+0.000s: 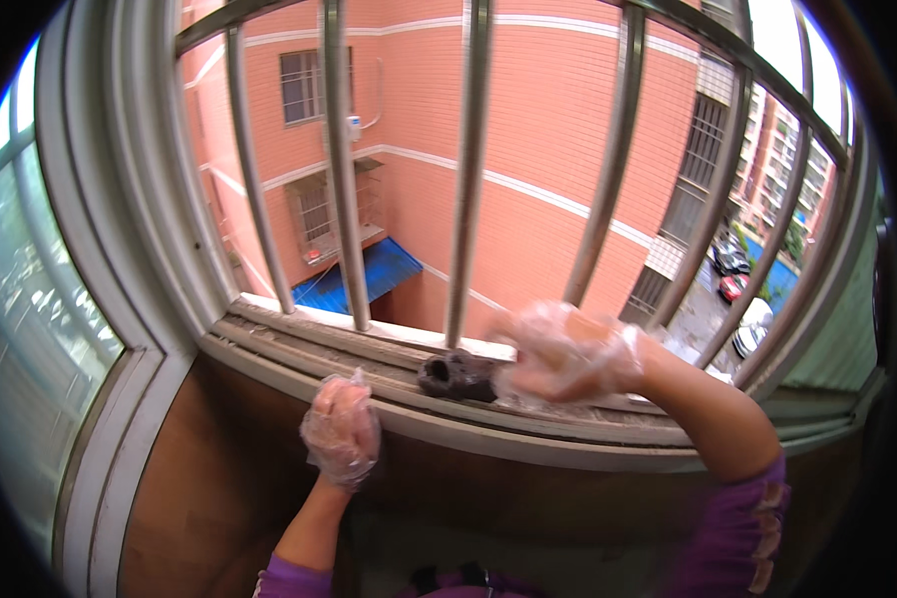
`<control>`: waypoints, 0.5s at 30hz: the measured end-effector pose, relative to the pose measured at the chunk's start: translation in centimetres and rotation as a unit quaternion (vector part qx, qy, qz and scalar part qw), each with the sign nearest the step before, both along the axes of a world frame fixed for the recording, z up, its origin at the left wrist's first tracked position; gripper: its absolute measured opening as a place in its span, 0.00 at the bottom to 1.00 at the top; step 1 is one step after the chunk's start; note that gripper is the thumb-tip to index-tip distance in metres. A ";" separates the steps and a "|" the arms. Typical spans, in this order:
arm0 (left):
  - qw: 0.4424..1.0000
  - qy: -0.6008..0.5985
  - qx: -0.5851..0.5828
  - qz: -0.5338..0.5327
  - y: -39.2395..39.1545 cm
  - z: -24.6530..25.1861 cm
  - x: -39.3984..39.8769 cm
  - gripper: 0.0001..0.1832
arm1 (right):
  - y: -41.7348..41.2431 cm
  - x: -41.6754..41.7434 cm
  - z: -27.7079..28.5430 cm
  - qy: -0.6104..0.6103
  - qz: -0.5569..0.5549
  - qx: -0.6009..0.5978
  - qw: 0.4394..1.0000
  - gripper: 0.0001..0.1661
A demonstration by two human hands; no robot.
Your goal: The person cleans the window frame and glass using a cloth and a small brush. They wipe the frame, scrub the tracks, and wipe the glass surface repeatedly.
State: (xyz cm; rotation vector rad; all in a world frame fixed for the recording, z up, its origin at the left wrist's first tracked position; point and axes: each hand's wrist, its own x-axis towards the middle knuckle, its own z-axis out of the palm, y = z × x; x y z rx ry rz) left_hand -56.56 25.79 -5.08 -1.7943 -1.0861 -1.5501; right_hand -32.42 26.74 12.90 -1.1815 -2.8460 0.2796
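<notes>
My left hand [341, 430], in a clear plastic glove, is curled at the inner edge of the window sill track [291, 359]; whether its fingers hold anything is hidden. On the dirty track lies a dark, crumpled thing, perhaps a dirty rag [460, 376], with a hollow at its left end. My right hand [568, 355], also in a clear plastic glove, is blurred over the track just right of the dark thing. Its fingers point left, and the picture does not settle whether they touch the dark thing or grip something.
Metal security bars [469, 172] rise just beyond the track. A white window frame [142, 187] with a glass pane [37, 299] stands at the left. A brown panel [217, 448] is below the sill. Outside are a pink tiled building [546, 97], a blue awning [374, 276] and parked cars.
</notes>
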 end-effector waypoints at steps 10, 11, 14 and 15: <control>1.000 -0.023 -0.021 0.003 -0.4 -1.2 1.2 0.08 | 3.3 -0.8 -5.7 0.147 0.111 -0.103 0.977 0.09; 0.999 -0.032 -0.004 0.019 -0.5 -1.0 1.3 0.08 | 4.0 -1.8 -5.8 0.119 0.131 -0.046 0.983 0.10; 0.998 -0.056 0.008 0.003 -0.3 -1.0 1.3 0.08 | 5.1 -6.4 -4.8 0.039 0.139 0.022 0.989 0.07; 0.998 -0.058 0.002 0.003 -0.3 -1.1 1.2 0.08 | 5.2 -8.4 -4.2 0.012 0.130 0.028 0.991 0.05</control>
